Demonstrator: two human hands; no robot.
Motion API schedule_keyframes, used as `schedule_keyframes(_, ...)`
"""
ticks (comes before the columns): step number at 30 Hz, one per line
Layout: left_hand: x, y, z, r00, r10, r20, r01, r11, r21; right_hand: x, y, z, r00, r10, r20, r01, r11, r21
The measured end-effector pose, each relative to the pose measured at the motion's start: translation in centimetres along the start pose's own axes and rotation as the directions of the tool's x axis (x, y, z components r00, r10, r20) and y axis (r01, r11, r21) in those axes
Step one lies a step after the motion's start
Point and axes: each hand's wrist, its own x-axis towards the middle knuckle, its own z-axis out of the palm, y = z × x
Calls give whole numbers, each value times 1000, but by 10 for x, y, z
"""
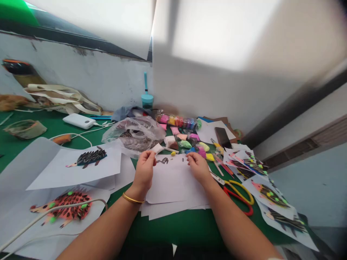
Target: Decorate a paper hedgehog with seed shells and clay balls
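Note:
My left hand (pixel 145 169), a gold bangle at its wrist, is closed in a pinch at the upper left of the stacked white paper (pixel 170 184). What its fingertips hold is too small to make out. Several dark sunflower seeds (pixel 164 160) lie on the sheet just right of it, and a small yellow lump (pixel 173 154) sits near the top edge. At the sheet's upper right, my right hand (pixel 198 167) has thumb and fingers pressed together, their contents hidden. A white packet (pixel 157 148) is just beyond my left fingertips.
Behind the paper are a plastic bag of sunflower seeds (pixel 135 139) and colourful clay packets (pixel 185 144). Scissors (pixel 238 193) lie right of my right forearm. Hedgehog pictures (pixel 92 157) flank both sides. A white cable (pixel 67 207) crosses the left. A phone (pixel 222 137) lies back right.

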Motion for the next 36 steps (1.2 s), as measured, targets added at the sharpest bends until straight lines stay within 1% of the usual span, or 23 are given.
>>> schedule_keyframes(3,1,1,1,998,-55,-31,52,994,-95,-1,9,1,1000,-20,4,20,999,-30)
schedule_keyframes(5,2,1,1,997,-70,-20,67,992,-108,1,6,3,998,-57,28,58,997,-53)
schedule_keyframes(7,3,0,1,997,-80,-5,79,992,-103,4,-3,7,988,-118,98,132,980,-147)
schedule_keyframes(8,3,-1,1,996,-88,0,88,991,-98,7,-9,9,976,-152,155,185,955,-233)
schedule_keyframes(10,3,-2,2,993,-117,7,117,989,-85,14,-21,15,949,-184,257,284,855,-434)
schedule_keyframes(12,2,-5,3,989,-146,20,147,987,-67,22,-32,21,936,-161,312,323,743,-586)
schedule_keyframes(13,1,-6,4,987,-157,30,159,986,-56,27,-35,24,935,-150,321,325,722,-611)
schedule_keyframes(16,-1,-9,7,980,-187,65,189,982,-26,38,-39,32,935,-135,329,326,695,-641)
schedule_keyframes(21,-4,-11,9,976,-197,93,197,980,9,44,-34,37,947,-108,301,293,672,-680)
schedule_keyframes(27,-4,-10,9,975,-200,101,199,980,17,41,-30,34,951,-115,288,288,673,-681)
schedule_keyframes(36,-3,-13,10,969,-216,118,213,976,40,31,-26,26,952,-175,253,299,716,-631)
